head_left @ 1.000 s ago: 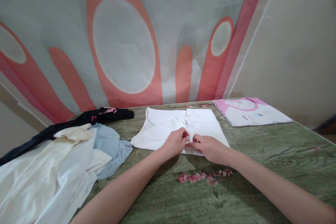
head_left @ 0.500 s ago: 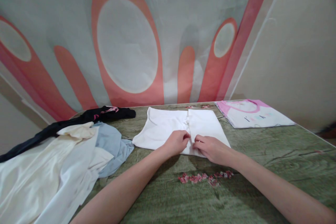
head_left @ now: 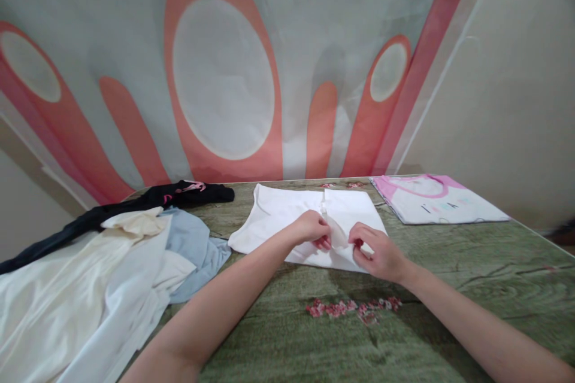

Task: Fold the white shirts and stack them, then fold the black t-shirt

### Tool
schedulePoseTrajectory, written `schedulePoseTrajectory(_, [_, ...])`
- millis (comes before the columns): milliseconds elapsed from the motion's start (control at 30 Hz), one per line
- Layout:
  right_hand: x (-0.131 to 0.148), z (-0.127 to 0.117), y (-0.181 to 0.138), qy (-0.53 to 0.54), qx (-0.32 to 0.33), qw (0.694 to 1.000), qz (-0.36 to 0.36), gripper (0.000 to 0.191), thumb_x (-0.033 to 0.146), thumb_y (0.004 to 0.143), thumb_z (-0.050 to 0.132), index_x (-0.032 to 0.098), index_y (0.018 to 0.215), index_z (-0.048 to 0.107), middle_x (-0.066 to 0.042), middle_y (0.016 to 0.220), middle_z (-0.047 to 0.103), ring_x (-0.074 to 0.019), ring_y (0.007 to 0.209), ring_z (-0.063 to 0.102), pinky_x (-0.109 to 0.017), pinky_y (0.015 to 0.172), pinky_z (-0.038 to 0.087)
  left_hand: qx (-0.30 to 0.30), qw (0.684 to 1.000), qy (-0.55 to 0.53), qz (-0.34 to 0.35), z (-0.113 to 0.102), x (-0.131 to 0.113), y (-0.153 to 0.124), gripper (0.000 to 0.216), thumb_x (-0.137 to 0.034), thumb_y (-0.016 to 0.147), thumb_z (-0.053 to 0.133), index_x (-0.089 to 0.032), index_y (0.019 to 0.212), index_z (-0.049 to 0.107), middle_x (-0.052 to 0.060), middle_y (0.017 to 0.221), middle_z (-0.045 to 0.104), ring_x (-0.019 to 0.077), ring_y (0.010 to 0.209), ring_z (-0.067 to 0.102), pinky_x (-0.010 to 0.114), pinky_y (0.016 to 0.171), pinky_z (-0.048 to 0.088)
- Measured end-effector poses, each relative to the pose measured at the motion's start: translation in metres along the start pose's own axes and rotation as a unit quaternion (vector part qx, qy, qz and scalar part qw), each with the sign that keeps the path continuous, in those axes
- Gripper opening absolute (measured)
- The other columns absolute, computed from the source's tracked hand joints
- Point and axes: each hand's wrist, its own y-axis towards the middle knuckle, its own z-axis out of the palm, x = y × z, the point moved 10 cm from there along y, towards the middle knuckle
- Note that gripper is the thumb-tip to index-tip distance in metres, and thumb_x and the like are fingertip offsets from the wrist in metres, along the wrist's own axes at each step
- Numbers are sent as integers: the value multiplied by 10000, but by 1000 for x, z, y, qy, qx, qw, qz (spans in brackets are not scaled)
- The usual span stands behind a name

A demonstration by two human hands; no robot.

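Observation:
A white garment (head_left: pixel 278 218) lies spread flat on the green table (head_left: pixel 449 275), with a seam or placket running down its middle. My left hand (head_left: pixel 312 230) pinches the fabric at the near middle edge. My right hand (head_left: pixel 377 254) also pinches the cloth just to the right, and between the two hands a small flap of white fabric is lifted off the table. Both forearms reach in from the bottom of the view.
A heap of white, cream and pale blue clothes (head_left: pixel 108 275) covers the left of the table, with a black garment (head_left: pixel 153 200) behind it. A folded pink and white shirt (head_left: pixel 440 200) lies at the back right. A patterned orange and grey curtain (head_left: pixel 224 72) hangs behind.
Both hands have closed on the garment's near edge and lifted a small flap of it. My right hand has drawn slightly to the right and nearer me.

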Motion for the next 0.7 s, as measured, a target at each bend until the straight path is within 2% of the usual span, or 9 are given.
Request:
schedulePoseTrajectory(200, [-2,6,-2,29,19,999,11,220,71,693,471,213,860,488,-28,784,518,-156,691,505,-283,642,424,-40,998,36,29,-2,-13,10,123,-82,655,485,-98,600,594,15,461,573,136,479,608,175,427,424])
schedulePoseTrajectory(400, [-8,13,-4,55,44,997,21,220,74,700,482,208,873,498,-29,806,540,-149,688,516,-276,650,432,-104,988,60,100,-12,-26,4,116,-89,654,497,-121,717,589,-33,490,553,103,463,567,173,471,421])
schedulePoseTrajectory(533, [-7,16,-5,60,62,996,21,208,90,730,487,202,904,512,-38,833,559,-145,693,524,-274,654,437,-86,990,50,104,-8,-20,1,212,-82,661,496,-113,861,561,-41,486,553,114,467,576,178,469,422])
schedulePoseTrajectory(700, [-7,17,-5,66,74,995,28,245,90,746,479,202,958,529,-42,842,581,-149,702,534,-279,664,444,13,997,16,73,1,-18,-9,358,-167,679,565,-116,1026,490,-13,620,615,105,488,590,151,420,343])
